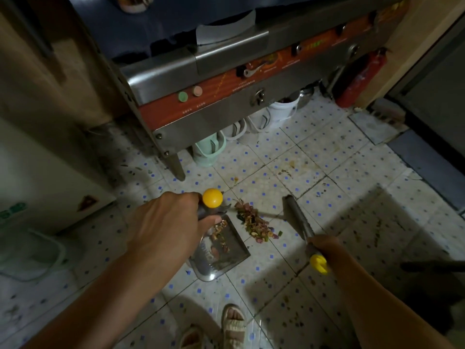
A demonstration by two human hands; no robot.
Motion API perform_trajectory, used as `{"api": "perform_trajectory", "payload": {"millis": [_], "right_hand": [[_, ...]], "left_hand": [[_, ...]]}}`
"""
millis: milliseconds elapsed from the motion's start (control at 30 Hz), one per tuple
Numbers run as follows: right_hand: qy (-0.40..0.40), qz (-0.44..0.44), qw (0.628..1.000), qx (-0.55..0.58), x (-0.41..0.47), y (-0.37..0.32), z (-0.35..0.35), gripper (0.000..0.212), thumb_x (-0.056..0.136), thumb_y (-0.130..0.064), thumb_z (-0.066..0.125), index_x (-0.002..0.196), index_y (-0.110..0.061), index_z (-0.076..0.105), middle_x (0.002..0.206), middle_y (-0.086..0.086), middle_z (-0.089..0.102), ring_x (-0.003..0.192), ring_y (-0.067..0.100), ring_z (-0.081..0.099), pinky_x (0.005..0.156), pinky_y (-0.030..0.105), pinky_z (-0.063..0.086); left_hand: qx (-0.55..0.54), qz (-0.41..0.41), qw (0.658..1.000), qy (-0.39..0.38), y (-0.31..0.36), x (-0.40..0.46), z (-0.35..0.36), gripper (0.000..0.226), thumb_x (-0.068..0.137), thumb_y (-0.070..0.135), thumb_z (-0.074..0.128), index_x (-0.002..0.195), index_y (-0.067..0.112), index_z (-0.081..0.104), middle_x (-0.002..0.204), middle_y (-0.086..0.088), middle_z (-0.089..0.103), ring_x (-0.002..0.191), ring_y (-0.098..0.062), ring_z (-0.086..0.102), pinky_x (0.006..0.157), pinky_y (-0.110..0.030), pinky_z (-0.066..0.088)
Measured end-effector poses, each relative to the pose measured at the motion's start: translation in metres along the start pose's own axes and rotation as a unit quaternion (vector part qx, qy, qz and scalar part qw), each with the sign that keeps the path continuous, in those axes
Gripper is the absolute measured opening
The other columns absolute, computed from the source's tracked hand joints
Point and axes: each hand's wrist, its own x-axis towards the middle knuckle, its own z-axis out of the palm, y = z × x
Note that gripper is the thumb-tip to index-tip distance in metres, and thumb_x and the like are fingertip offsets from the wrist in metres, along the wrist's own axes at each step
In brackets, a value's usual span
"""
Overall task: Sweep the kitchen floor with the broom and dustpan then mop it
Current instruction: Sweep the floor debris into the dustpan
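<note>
Head view: at centre left, the left hand point(171, 222) grips the yellow-capped grey handle point(212, 197) of a shiny metal dustpan point(226, 258) resting on the pale blue-dotted tile floor point(352, 187). At lower right, the right hand point(327, 248) curls around a grey, yellow-tipped broom handle point(298, 217). A pile of chopped vegetable scraps point(254, 222) sits just beside the pan; some already lies inside. Sweeping appears partway done; mopping has not begun, and no mop shows.
</note>
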Motion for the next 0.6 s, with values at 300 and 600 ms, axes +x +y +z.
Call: {"api": "perform_trajectory", "payload": {"millis": [300,600], "right_hand": [[-0.066,0.052,0.995,-0.051,-0.038,0.012,0.068,0.037,0.092,0.002,0.054,0.125,0.014,0.043,0.092,0.017,0.052,0.082,0.027,0.053,0.070,0.034,0.044],[-0.097,0.039,0.995,-0.003,-0.075,0.006,0.095,0.007,0.093,0.004,0.050,0.098,0.008,0.052,0.071,0.012,0.047,0.059,0.021,0.048,0.047,0.026,0.040]], "left_hand": [[-0.027,-0.005,1.000,-0.004,0.000,0.001,0.001,0.033,0.084,0.063,0.049,0.076,0.031,0.042,0.064,0.008,0.040,0.067,-0.013,0.043,0.055,-0.024,0.031],[-0.018,0.005,1.000,0.000,-0.011,-0.007,0.008,0.036,0.086,0.063,0.047,0.097,0.030,0.058,0.091,0.003,0.065,0.085,-0.018,0.062,0.057,-0.025,0.032]]}}
